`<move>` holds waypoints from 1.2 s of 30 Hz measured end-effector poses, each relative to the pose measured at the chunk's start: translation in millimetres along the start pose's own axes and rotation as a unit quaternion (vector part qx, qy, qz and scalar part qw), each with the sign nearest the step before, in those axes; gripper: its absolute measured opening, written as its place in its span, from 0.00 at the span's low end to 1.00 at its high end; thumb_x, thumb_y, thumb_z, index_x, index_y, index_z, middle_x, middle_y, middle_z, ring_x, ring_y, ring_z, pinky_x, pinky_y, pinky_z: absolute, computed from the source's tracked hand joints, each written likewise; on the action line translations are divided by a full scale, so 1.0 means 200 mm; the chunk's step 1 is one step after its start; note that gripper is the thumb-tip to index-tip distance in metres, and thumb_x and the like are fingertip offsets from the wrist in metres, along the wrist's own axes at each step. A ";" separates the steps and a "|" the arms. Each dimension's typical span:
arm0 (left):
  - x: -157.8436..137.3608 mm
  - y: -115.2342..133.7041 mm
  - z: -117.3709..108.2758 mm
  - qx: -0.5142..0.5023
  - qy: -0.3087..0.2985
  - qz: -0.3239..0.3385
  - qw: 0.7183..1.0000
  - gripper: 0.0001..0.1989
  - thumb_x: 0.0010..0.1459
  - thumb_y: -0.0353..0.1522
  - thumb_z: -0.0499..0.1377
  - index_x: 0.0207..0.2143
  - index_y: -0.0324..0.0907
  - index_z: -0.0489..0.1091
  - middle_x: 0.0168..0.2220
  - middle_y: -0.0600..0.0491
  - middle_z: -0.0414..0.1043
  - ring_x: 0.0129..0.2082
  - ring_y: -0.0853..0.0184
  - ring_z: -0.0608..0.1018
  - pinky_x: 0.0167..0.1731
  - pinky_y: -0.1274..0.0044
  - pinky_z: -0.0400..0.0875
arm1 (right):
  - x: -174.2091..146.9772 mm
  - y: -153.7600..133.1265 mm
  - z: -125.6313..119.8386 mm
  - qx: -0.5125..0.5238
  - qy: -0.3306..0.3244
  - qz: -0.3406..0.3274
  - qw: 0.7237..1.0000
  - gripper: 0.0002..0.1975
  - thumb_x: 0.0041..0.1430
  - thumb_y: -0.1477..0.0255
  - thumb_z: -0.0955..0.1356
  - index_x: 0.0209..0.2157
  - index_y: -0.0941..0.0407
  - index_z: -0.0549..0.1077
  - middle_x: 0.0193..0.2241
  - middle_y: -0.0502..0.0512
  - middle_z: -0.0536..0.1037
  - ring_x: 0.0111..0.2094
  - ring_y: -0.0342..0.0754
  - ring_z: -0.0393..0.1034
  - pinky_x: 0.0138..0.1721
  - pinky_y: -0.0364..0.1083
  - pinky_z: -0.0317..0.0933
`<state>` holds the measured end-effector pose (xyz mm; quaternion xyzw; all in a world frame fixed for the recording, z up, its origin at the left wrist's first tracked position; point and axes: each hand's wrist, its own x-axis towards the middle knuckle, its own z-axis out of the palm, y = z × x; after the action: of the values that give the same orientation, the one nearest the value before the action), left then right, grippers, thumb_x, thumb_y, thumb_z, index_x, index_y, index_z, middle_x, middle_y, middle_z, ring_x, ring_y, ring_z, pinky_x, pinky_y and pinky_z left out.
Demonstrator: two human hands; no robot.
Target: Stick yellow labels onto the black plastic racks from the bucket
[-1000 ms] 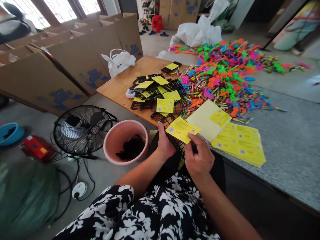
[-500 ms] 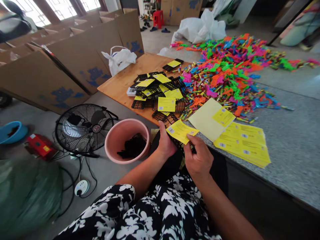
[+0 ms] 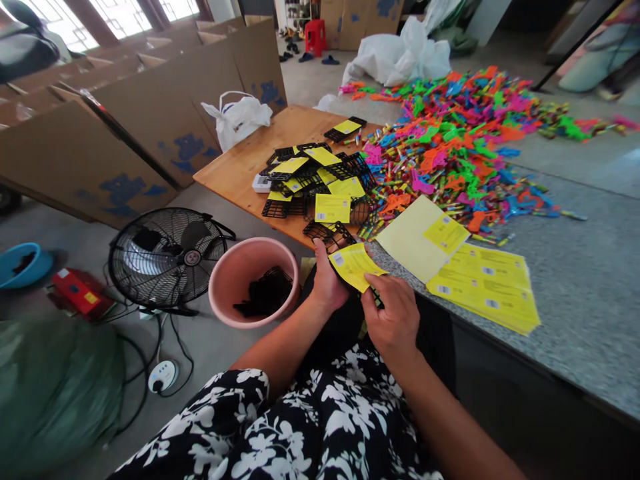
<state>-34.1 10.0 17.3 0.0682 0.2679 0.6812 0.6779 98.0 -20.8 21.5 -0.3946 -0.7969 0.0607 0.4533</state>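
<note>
- Right hand (image 3: 393, 313): grip closed in a pinch, thumb and forefinger on the near right corner of a yellow card (image 3: 354, 267).
- Card lies ahead and to the left of the right grip, slightly curved, printed side up, barcode toward its left end.
- Left hand (image 3: 329, 283): palm turned up, thumb raised beside the card's left end; grip around a black grid tray (image 3: 379, 301) from below, fingers mostly hidden.
- Tray sits under the card, between the two hands; only a strip shows along the card's near edge and by the right fingertips. Whether the card lies flat against it, cannot tell.
- Just beyond the hands, on the wooden tabletop (image 3: 220, 177): a heap of black trays (image 3: 277, 209), yellow cards among and on top of them.
- Right of the hands, on the grey speckled tabletop (image 3: 575, 333): printed yellow sheets (image 3: 485, 287), a pale sheet (image 3: 407, 240) overlapping them.
- Farther off, a large spread of bright plastic toy pistols (image 3: 450, 147).
- Left of the left hand, on the floor: pink basin (image 3: 220, 293) with dark pieces (image 3: 267, 293) inside; black fan (image 3: 167, 257) just beside it.
</note>
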 end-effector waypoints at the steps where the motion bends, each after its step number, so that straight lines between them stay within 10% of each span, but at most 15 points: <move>1: 0.00 0.00 0.00 0.002 0.000 0.002 1.000 0.42 0.58 0.66 0.47 0.49 0.40 0.74 0.49 0.41 0.80 0.55 0.48 0.79 0.58 0.57 0.71 | 0.00 0.00 0.00 -0.003 -0.004 0.000 1.000 0.12 0.66 0.78 0.67 0.50 0.56 0.76 0.41 0.58 0.82 0.45 0.53 0.75 0.52 0.55 0.68; 22: 0.02 0.04 0.00 0.030 0.039 0.018 0.999 0.38 0.59 0.64 0.49 0.46 0.40 0.73 0.45 0.43 0.80 0.48 0.51 0.82 0.49 0.61 0.77 | -0.02 -0.02 0.01 -0.034 -0.111 0.032 0.993 0.13 0.67 0.71 0.68 0.51 0.55 0.77 0.38 0.56 0.75 0.45 0.53 0.70 0.62 0.60 0.57; 36: 0.02 0.13 0.00 0.071 -0.004 -0.019 0.997 0.40 0.62 0.63 0.44 0.49 0.39 0.73 0.42 0.43 0.80 0.43 0.53 0.83 0.46 0.61 0.77 | 0.03 0.02 -0.02 0.094 -0.020 0.196 0.976 0.19 0.64 0.60 0.71 0.51 0.55 0.74 0.48 0.61 0.73 0.50 0.56 0.70 0.55 0.60 0.66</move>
<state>-57.7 15.3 28.4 0.1140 0.3136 0.6475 0.6851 102.5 -15.4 26.6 -0.4976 -0.7034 0.2308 0.4520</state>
